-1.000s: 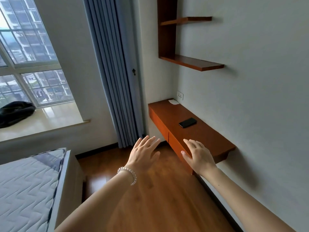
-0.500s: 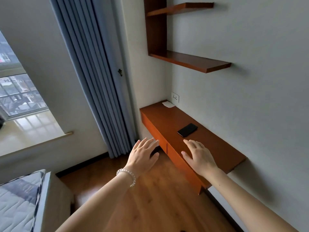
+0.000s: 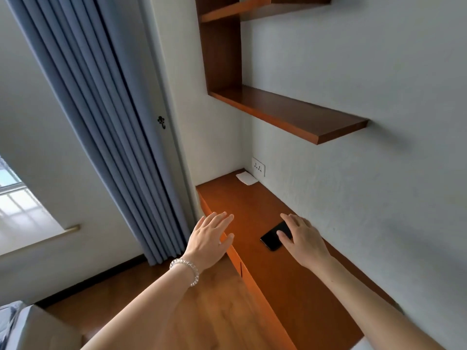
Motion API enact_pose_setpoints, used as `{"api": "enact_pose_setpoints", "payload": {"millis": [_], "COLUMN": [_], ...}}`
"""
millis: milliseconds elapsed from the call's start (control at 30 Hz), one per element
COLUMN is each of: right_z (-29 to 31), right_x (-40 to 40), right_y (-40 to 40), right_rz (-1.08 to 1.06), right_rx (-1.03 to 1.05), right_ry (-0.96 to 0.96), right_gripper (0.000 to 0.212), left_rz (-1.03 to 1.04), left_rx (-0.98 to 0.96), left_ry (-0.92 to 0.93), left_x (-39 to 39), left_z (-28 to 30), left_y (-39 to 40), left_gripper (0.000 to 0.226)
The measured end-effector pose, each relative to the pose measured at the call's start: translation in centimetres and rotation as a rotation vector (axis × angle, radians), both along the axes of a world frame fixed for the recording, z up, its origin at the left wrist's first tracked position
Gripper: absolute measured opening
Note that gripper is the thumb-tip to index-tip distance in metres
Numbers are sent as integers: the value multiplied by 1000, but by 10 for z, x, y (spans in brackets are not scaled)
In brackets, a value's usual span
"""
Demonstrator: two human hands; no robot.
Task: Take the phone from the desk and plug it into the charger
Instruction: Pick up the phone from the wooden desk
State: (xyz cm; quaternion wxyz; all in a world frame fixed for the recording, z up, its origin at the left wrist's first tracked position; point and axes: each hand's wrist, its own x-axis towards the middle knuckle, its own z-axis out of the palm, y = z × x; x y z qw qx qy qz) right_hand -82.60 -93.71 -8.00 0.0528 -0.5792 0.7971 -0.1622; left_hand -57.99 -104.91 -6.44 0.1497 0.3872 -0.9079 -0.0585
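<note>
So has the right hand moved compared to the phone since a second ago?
Yes. The right hand has gone forward over the desk and now overlaps the phone.

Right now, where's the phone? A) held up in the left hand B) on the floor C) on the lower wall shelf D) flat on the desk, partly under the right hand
D: the phone lies flat on the desk, with the open right hand spread over its far end; the left hand is open and holds nothing.
</note>
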Motion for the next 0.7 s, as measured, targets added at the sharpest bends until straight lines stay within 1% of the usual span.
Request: {"api": "enact_pose_setpoints", "payload": {"millis": [333, 467, 700], "right_z": [-29, -45, -56], "right_x": [-35, -43, -45], "right_y": [-66, -92, -144], "right_rz": [-27, -83, -206], "right_rx": [95, 123, 156], "right_ry": [-24, -40, -46], "right_gripper": [59, 59, 58], "left_rz": [-61, -111, -219], "left_rx": [76, 95, 135], "left_ry": [-61, -84, -99], "left_x": [-49, -63, -82], "left_z": [-33, -47, -54], "left_y": [-76, -116, -191], "left_gripper": [55, 54, 53]}}
